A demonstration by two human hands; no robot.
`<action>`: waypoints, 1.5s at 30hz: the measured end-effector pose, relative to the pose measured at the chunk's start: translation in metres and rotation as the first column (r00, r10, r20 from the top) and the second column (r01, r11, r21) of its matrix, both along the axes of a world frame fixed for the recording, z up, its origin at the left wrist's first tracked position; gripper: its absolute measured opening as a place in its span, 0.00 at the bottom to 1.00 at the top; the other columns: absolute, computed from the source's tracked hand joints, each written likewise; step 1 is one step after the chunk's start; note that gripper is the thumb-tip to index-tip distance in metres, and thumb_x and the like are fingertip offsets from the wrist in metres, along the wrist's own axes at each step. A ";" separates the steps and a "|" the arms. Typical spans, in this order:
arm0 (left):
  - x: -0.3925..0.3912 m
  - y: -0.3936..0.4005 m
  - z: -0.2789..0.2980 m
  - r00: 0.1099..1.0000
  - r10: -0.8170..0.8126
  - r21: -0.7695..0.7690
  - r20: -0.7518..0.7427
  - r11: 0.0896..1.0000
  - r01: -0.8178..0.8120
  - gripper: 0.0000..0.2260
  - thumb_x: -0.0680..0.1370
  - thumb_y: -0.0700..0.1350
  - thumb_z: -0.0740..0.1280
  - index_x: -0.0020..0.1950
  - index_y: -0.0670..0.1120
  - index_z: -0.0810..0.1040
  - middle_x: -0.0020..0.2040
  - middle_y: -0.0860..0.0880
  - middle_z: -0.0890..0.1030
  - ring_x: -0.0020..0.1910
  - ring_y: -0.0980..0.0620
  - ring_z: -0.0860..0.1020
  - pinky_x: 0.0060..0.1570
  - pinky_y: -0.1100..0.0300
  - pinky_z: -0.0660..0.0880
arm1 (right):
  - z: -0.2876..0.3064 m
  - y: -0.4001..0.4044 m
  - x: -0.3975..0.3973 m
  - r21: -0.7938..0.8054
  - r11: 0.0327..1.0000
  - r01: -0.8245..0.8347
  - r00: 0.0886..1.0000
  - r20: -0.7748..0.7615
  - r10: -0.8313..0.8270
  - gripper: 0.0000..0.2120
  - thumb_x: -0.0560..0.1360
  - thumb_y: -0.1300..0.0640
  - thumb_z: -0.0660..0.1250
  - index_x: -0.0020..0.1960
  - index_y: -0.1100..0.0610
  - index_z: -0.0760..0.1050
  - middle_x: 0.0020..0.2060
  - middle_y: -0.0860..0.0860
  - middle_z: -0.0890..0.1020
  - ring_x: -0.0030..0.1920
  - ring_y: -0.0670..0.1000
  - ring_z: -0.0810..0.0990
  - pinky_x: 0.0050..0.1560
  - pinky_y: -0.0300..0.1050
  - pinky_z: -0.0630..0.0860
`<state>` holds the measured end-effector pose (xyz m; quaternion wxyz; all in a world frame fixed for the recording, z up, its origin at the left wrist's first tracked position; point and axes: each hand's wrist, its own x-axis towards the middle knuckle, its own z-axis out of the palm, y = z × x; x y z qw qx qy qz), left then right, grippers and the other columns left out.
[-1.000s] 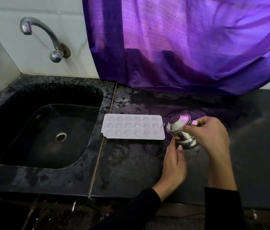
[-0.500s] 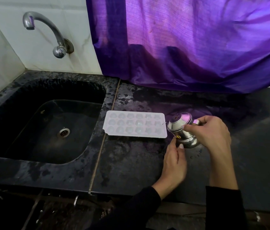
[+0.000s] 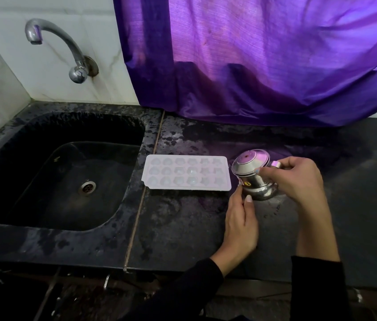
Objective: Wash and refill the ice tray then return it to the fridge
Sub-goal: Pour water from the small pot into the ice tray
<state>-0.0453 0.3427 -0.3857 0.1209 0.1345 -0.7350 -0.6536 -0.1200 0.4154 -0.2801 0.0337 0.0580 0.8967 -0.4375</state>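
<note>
A white plastic ice tray [image 3: 186, 172] with rows of small shaped cells lies flat on the black counter, just right of the sink. Right beside its right end, a small steel pot [image 3: 252, 174] is tilted with its mouth toward the tray. My right hand [image 3: 295, 179] grips the pot from the right, fingers curled round its body. My left hand [image 3: 240, 221] steadies the pot's lower side with thumb and fingertips. Whether water is flowing I cannot tell.
The black sink [image 3: 67, 181] with a round drain [image 3: 87, 186] lies to the left. A steel tap [image 3: 67, 47] is mounted on the white tiled wall above it. A purple curtain [image 3: 263, 59] hangs over the counter's back edge. The counter [image 3: 182, 228] looks wet.
The view has shifted slightly. The pot stays tilted at the tray's right end, and both hands keep their hold on it.
</note>
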 end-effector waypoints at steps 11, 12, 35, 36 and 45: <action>0.001 -0.013 0.005 0.998 0.068 0.030 0.013 0.997 -0.068 0.18 0.84 0.47 0.52 0.74 0.51 0.63 0.69 0.59 0.68 0.66 0.70 0.64 0.62 0.79 0.57 | 0.002 -0.021 -0.001 0.074 0.996 -0.057 0.997 -0.042 0.060 0.16 0.60 0.44 0.78 0.36 0.52 0.76 0.35 0.49 0.83 0.41 0.56 0.82 0.47 0.54 0.78; 0.001 -0.013 0.005 0.998 0.070 0.036 0.010 0.997 -0.070 0.18 0.83 0.47 0.52 0.74 0.51 0.63 0.70 0.58 0.68 0.67 0.68 0.64 0.63 0.77 0.58 | 0.002 -0.023 -0.001 0.088 0.994 -0.061 0.997 -0.045 0.065 0.16 0.61 0.44 0.78 0.36 0.52 0.76 0.35 0.49 0.82 0.42 0.56 0.81 0.47 0.53 0.77; 0.003 -0.018 0.001 0.999 0.049 0.046 0.014 0.998 -0.050 0.17 0.83 0.48 0.52 0.72 0.52 0.66 0.67 0.56 0.73 0.65 0.65 0.68 0.58 0.80 0.61 | 0.006 -0.036 0.006 0.213 0.975 -0.071 0.996 -0.042 0.082 0.15 0.65 0.45 0.76 0.36 0.51 0.74 0.37 0.49 0.80 0.44 0.55 0.79 0.44 0.47 0.70; 0.003 -0.018 0.002 0.999 0.049 0.046 0.014 0.998 -0.049 0.17 0.83 0.47 0.52 0.72 0.52 0.66 0.67 0.56 0.73 0.65 0.65 0.68 0.58 0.81 0.60 | 0.006 -0.036 0.007 0.211 0.975 -0.071 0.996 -0.044 0.082 0.15 0.65 0.45 0.76 0.35 0.51 0.73 0.37 0.49 0.80 0.44 0.55 0.79 0.43 0.47 0.70; 0.005 -0.019 0.001 0.998 0.069 0.017 -0.005 0.997 -0.069 0.17 0.83 0.47 0.52 0.72 0.52 0.65 0.67 0.58 0.71 0.63 0.72 0.66 0.59 0.81 0.59 | 0.003 -0.032 0.007 0.137 0.989 -0.053 0.998 -0.036 0.059 0.15 0.63 0.45 0.77 0.36 0.51 0.74 0.37 0.49 0.82 0.44 0.55 0.80 0.46 0.50 0.74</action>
